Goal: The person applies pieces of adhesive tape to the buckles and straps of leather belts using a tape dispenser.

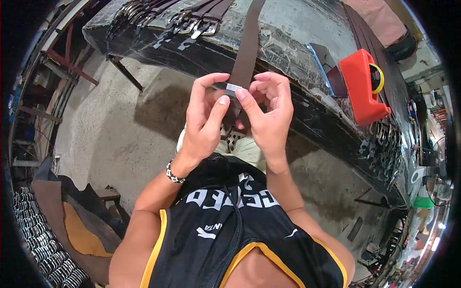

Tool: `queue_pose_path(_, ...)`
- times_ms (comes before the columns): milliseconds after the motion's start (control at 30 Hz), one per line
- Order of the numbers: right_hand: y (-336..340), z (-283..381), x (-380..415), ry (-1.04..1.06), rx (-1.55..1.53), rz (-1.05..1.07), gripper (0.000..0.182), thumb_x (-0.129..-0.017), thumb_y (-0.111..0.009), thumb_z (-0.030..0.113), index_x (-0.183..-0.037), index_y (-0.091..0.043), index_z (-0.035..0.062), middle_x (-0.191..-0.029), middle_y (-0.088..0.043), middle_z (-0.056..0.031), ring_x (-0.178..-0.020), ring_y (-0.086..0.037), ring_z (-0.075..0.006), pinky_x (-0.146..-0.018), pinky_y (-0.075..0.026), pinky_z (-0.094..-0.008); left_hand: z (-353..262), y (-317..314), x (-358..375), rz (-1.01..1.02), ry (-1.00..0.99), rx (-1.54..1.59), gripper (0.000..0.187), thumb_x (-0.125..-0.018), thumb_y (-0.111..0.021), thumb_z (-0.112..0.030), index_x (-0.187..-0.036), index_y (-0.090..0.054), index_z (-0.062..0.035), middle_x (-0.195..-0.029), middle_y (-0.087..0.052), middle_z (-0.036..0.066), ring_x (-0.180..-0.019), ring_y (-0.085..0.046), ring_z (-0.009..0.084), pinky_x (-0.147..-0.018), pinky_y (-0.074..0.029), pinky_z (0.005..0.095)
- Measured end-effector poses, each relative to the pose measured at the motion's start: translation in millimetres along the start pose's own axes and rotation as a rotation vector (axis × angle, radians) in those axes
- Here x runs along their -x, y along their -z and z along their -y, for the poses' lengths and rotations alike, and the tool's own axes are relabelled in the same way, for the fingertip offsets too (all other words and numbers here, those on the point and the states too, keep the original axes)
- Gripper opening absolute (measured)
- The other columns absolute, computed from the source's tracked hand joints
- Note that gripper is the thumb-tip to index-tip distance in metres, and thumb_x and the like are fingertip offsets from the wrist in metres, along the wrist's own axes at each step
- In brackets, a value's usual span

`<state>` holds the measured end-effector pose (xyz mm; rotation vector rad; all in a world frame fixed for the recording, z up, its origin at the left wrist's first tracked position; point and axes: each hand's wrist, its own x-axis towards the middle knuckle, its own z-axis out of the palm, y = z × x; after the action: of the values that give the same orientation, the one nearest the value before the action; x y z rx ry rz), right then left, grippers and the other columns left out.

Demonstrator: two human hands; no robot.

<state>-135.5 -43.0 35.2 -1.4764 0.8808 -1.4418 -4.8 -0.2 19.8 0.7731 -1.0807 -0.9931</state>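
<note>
A dark brown leather belt [246, 55] runs from the tabletop over the near edge down to my hands. At its near end sits a small whitish strip [234, 88], like a label or piece of tape. My left hand [204, 120] is closed at the left side of this end, its thumb tip just below the strip. From the right, my right hand [271, 113] pinches the same end, thumb pressed at the strip's right side and fingers curled. The underside of the belt end is hidden behind the thumbs and fingers.
The dark worktable [288, 53] spans the top and right. A red tape dispenser [357, 89] with a yellow-edged roll stands near its edge. Buckled belts [206, 24] lie at the back left; more buckles [382, 144] hang at right. Leather pieces [81, 211] lie lower left.
</note>
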Motion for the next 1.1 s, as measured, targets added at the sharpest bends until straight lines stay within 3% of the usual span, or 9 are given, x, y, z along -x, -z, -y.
queue_pose_path(67, 0, 3, 4, -0.055, 0.025, 0.027, 0.02, -0.089, -0.078, 0.008, -0.102, -0.064, 0.0006, -0.086, -0.066, -0.0039, -0.071, -0.059, -0.0075, -0.062, -0.049, -0.0243, 0, 0, 2, -0.011, -0.027, -0.031, 0.032, -0.105, -0.047, -0.004, -0.136, -0.04, 0.0006, -0.1, -0.067, 0.012, -0.075, -0.064, 0.013, -0.066, -0.056, 0.0275)
queue_pose_path(200, 3, -10, 1, 0.108, 0.123, 0.026, 0.017, -0.089, -0.079, 0.011, -0.097, -0.068, 0.0021, -0.085, -0.067, -0.0021, -0.067, -0.057, -0.0061, -0.059, -0.046, -0.0231, 0, 0, 3, -0.017, -0.056, -0.105, 0.029, -0.105, -0.047, -0.005, -0.132, -0.042, 0.0008, -0.096, -0.066, 0.011, -0.075, -0.063, 0.0117, -0.065, -0.055, 0.0271)
queue_pose_path(600, 2, -2, 3, 0.049, 0.055, 0.065, 0.014, -0.089, -0.077, 0.006, -0.098, -0.068, 0.0013, -0.086, -0.067, -0.0026, -0.066, -0.058, -0.0048, -0.049, -0.046, -0.0213, 2, 0, 2, -0.042, -0.079, -0.117, 0.026, -0.104, -0.046, -0.005, -0.129, -0.043, 0.0013, -0.097, -0.067, 0.011, -0.078, -0.063, 0.0116, -0.065, -0.058, 0.0277)
queue_pose_path(900, 7, -13, 6, 0.074, 0.069, 0.076, 0.013, -0.091, -0.074, 0.004, -0.1, -0.066, 0.0001, -0.085, -0.066, -0.0027, -0.063, -0.058, -0.0043, -0.051, -0.047, -0.0208, 1, 0, 4, -0.021, -0.04, -0.101, 0.025, -0.104, -0.046, -0.005, -0.128, -0.043, 0.0007, -0.098, -0.067, 0.012, -0.078, -0.064, 0.013, -0.066, -0.057, 0.0279)
queue_pose_path(1100, 8, -5, 11, -0.05, -0.092, 0.085, 0.012, -0.093, -0.072, 0.003, -0.102, -0.064, -0.0001, -0.087, -0.066, -0.0026, -0.063, -0.059, -0.0046, -0.051, -0.047, -0.0207, 4, 0, 5, 0.001, -0.022, -0.03, 0.024, -0.104, -0.047, -0.005, -0.127, -0.042, -0.0003, -0.104, -0.067, 0.014, -0.079, -0.065, 0.0143, -0.068, -0.057, 0.0287)
